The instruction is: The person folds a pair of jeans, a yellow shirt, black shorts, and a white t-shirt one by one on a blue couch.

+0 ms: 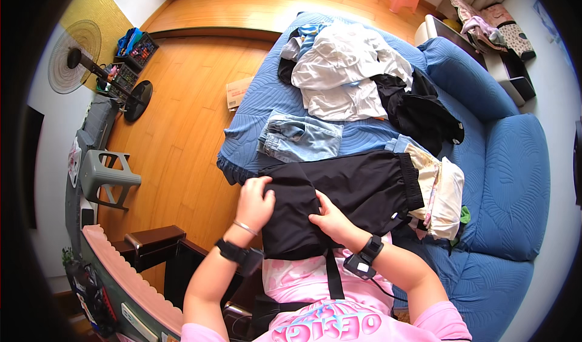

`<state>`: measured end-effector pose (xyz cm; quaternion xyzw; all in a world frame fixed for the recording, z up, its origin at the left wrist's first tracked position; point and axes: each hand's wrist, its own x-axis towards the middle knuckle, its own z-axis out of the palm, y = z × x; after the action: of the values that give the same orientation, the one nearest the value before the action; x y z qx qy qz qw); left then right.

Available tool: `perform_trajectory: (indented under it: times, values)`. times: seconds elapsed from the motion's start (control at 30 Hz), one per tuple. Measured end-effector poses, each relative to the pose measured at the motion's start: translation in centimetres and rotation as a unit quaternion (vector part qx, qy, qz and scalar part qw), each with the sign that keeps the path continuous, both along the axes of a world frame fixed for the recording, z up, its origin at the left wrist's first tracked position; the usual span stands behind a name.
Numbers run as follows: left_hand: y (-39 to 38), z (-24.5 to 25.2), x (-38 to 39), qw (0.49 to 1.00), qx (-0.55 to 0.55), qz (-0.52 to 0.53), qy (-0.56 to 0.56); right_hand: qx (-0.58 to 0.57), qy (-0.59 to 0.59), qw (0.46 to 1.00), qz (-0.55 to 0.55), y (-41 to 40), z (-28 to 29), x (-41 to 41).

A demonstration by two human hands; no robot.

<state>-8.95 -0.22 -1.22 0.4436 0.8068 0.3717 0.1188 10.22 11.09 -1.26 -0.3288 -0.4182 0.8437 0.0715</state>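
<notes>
Black trousers (359, 183) lie across my lap and the sofa edge, partly folded, with the gathered elastic waistband (411, 180) towards the right. My left hand (255, 203) has its fingers curled at the left edge of the folded part. Near the middle, my right hand (334, 219) grips the edge of the folded-over layer between thumb and fingers. Just beyond the trousers lie folded light-blue denim jeans (302, 135). A stack of folded cream clothes (443, 196) sits by the waistband, partly covered by it.
On the blue quilted sofa (509, 183), white garments (345, 60) and a black garment (418, 105) form a loose pile. A cardboard box (238, 92) is on the floor beside it. To the left stand a grey plastic stool (109, 173) and a pedestal fan (75, 57).
</notes>
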Motion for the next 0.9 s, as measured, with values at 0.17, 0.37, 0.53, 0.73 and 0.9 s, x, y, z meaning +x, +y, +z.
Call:
perform_trajectory:
  times: [0.17, 0.37, 0.53, 0.73, 0.9]
  values:
    - [-0.9, -4.4, -6.1, 0.981, -0.155, 0.047, -0.109, 0.290, -0.168, 0.938, 0.086, -0.5, 1.8, 0.9]
    - [0.5, -6.4, -6.6, 0.972, -0.104, 0.019, -0.210, 0.405, -0.089, 0.866, 0.281, -1.2, 1.9, 1.2]
    - [1.6, -6.6, -7.1, 0.992, -0.080, -0.023, -0.092, 0.387, -0.112, 0.856, 0.322, -0.9, 2.4, 1.0]
    - [3.2, -6.4, -11.0, 0.979, 0.010, 0.090, -0.182, 0.353, -0.092, 0.864, 0.346, -1.1, 1.9, 0.8]
    - [3.1, -4.1, -8.5, 0.973, -0.201, -0.093, -0.070, 0.266, -0.133, 0.893, 0.337, -0.1, 3.7, 0.7]
